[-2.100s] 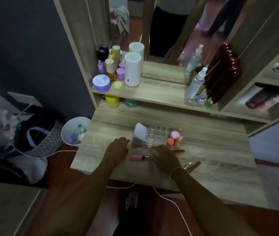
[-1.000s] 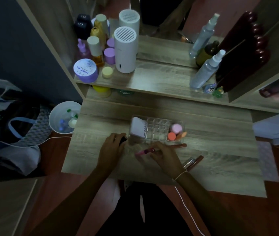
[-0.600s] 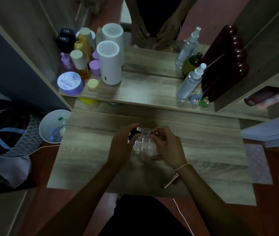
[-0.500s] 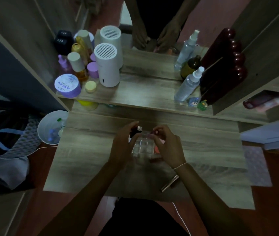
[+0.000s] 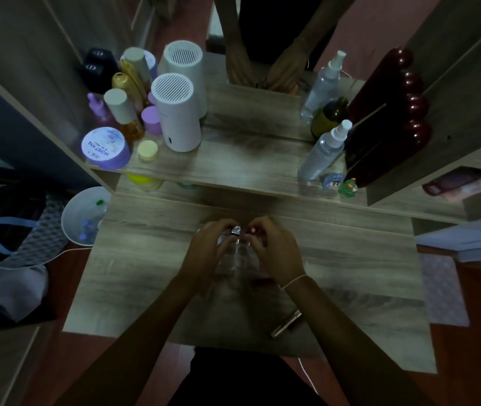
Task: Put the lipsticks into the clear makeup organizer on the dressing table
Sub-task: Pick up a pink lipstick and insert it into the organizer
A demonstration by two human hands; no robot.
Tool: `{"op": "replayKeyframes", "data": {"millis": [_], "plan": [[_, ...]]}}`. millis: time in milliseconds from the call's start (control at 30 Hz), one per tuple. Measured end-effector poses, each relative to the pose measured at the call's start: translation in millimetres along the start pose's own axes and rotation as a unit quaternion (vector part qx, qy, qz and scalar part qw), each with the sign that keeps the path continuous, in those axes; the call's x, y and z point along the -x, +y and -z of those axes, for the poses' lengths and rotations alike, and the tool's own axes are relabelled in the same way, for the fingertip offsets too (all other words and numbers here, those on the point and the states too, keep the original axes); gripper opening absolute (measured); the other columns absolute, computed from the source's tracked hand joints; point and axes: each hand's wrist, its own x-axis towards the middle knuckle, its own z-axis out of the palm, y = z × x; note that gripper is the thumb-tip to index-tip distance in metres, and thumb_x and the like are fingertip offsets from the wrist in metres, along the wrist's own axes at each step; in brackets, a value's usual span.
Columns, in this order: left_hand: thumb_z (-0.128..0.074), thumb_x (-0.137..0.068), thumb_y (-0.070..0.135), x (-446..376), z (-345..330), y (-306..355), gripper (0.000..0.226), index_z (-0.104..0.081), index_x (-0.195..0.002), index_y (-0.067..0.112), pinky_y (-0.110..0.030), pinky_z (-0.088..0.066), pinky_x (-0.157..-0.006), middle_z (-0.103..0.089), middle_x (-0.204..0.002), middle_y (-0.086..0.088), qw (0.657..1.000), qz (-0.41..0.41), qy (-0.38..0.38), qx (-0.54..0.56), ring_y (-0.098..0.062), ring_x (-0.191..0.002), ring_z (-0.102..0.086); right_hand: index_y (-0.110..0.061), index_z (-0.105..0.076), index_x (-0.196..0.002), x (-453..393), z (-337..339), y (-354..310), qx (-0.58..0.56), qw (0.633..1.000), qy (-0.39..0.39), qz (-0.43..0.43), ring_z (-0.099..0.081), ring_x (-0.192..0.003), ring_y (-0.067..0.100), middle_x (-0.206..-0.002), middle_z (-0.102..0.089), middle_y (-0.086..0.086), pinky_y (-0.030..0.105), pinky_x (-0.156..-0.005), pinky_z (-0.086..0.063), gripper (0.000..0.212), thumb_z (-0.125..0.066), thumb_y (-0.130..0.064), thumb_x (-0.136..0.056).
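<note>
Fingers of left hand (image 5: 204, 253) curl around the left side of the clear makeup organizer (image 5: 234, 256), frame centre, gripping its edge. Right hand (image 5: 277, 253) sits on the organizer's right side; its fingers (image 5: 258, 227) pinch a small reddish lipstick (image 5: 252, 230) at the organizer's far edge. Can't tell whether the lipstick is inside a compartment. Silvery cap (image 5: 236, 230) shows just left of it, between the two hands. Organizer rests on the bench (image 5: 350, 276).

Far left: dark bag (image 5: 7, 227) on the floor, white bucket (image 5: 82, 215) beside the bench edge. Upper left shelf: purple jar (image 5: 104, 148), yellow-lidded pot (image 5: 147, 150), amber bottles (image 5: 127, 92), white cylindrical device (image 5: 176, 112), all grouped close together.

Lower right of centre: another lipstick (image 5: 286, 323) lies on the bench, diagonal, just beside the right forearm, apart from the organizer.

Upper right shelf: clear spray bottle (image 5: 322, 152), small green figurine (image 5: 348, 187) next to it, dark red beaded object (image 5: 394, 112) leaning behind.
</note>
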Motion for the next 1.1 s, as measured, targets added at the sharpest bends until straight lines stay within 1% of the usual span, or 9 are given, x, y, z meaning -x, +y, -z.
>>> {"op": "replayKeyframes", "data": {"millis": [67, 200, 267, 333, 467, 600, 800, 967, 1100], "plan": [[-0.065, -0.087, 0.011, -0.4, -0.4, -3.7, 0.022, -0.064, -0.109, 0.014, -0.025, -0.039, -0.078, -0.067, -0.103, -0.006, 1.0, 0.0, -0.011, -0.013, -0.012, -0.095, -0.054, -0.026, -0.057, -0.098, -1.4, -3.2, 1.6, 0.016, 1.0, -0.009, 0.004, -0.063, -0.083, 0.014, -0.095, -0.067, -0.002, 0.032, -0.071, -0.052, 0.018, -0.066, -0.028, -0.083], [-0.067, -0.085, 0.011, -1.9, -4.3, -12.2, 0.024, -0.065, -0.109, 0.013, -0.031, -0.042, -0.08, -0.066, -0.104, -0.01, 0.999, 0.02, -0.035, -0.035, -0.024, -0.098, -0.058, -0.024, -0.058, -0.097, -4.2, -9.1, 4.9, 0.04, 0.999, -0.016, 0.003, -0.059, -0.087, 0.015, -0.097, -0.063, -0.001, 0.033, -0.074, -0.049, 0.018, -0.068, -0.027, -0.082], [-0.067, -0.085, 0.012, -1.4, -6.2, -16.5, 0.026, -0.064, -0.111, 0.014, -0.028, -0.041, -0.08, -0.064, -0.105, -0.012, 0.998, 0.026, -0.037, -0.043, -0.024, -0.097, -0.058, -0.025, -0.058, -0.096, -5.6, -11.4, 5.3, 0.052, 0.999, -0.018, -0.001, -0.059, -0.089, 0.017, -0.097, -0.062, -0.001, 0.036, -0.076, -0.049, 0.018, -0.068, -0.028, -0.081], [-0.066, -0.086, 0.014, -2.4, -6.6, -18.7, 0.027, -0.063, -0.112, 0.014, -0.025, -0.04, -0.079, -0.062, -0.107, -0.011, 0.998, 0.03, -0.036, -0.044, -0.02, -0.098, -0.056, -0.026, -0.058, -0.096, -6.3, -13.1, 6.0, 0.059, 0.998, -0.018, -0.002, -0.059, -0.089, 0.017, -0.097, -0.061, -0.001, 0.035, -0.075, -0.048, 0.019, -0.069, -0.028, -0.08], [-0.069, -0.083, 0.009, -7.8, -7.7, -21.5, 0.026, -0.064, -0.109, 0.008, -0.031, -0.043, -0.08, -0.068, -0.1, -0.011, 0.996, -0.003, -0.052, -0.07, -0.027, -0.099, -0.054, -0.025, -0.058, -0.097, -5.4, -15.6, 7.6, 0.067, 0.998, -0.01, -0.001, -0.059, -0.089, 0.016, -0.098, -0.061, -0.001, 0.028, -0.072, -0.042, 0.02, -0.07, -0.028, -0.08], [-0.07, -0.082, 0.008, -6.6, -8.2, -23.8, 0.024, -0.065, -0.106, 0.005, -0.035, -0.042, -0.081, -0.07, -0.1, -0.012, 0.994, -0.019, -0.057, -0.086, -0.032, -0.095, -0.055, -0.025, -0.058, -0.099, -4.8, -17.5, 7.9, 0.069, 0.998, -0.006, -0.009, -0.06, -0.09, 0.017, -0.099, -0.062, 0.0, 0.032, -0.073, -0.046, 0.021, -0.068, -0.029, -0.081], [-0.069, -0.083, 0.007, -9.2, -6.9, -23.5, 0.019, -0.065, -0.101, 0.003, -0.036, -0.039, -0.081, -0.068, -0.098, -0.014, 0.993, -0.037, -0.055, -0.098, -0.034, -0.092, -0.056, -0.025, -0.058, -0.097, -4.4, -19.3, 4.6, 0.084, 0.996, 0.003, -0.01, -0.064, -0.085, 0.024, -0.096, -0.064, 0.002, 0.039, -0.073, -0.052, 0.023, -0.071, -0.029, -0.077], [-0.071, -0.081, 0.006, -11.3, -4.0, -22.5, 0.019, -0.065, -0.099, 0.0, -0.034, -0.038, -0.079, -0.067, -0.095, -0.017, 0.991, -0.044, -0.064, -0.11, -0.036, -0.089, -0.057, -0.026, -0.057, -0.097, -2.6, -21.6, 1.9, 0.093, 0.996, 0.009, -0.012, -0.064, -0.082, 0.022, -0.095, -0.064, 0.0, 0.036, -0.07, -0.051, 0.024, -0.071, -0.029, -0.077], [-0.072, -0.08, 0.005, -13.3, -1.3, -21.4, 0.021, -0.065, -0.099, -0.001, -0.033, -0.035, -0.076, -0.067, -0.095, -0.018, 0.99, -0.055, -0.071, -0.11, -0.036, -0.089, -0.057, -0.025, -0.059, -0.101, -0.2, -21.0, 0.2, 0.094, 0.995, 0.014, -0.017, -0.065, -0.085, 0.019, -0.098, -0.066, -0.001, 0.035, -0.075, -0.049, 0.028, -0.072, -0.029, -0.077]]}}
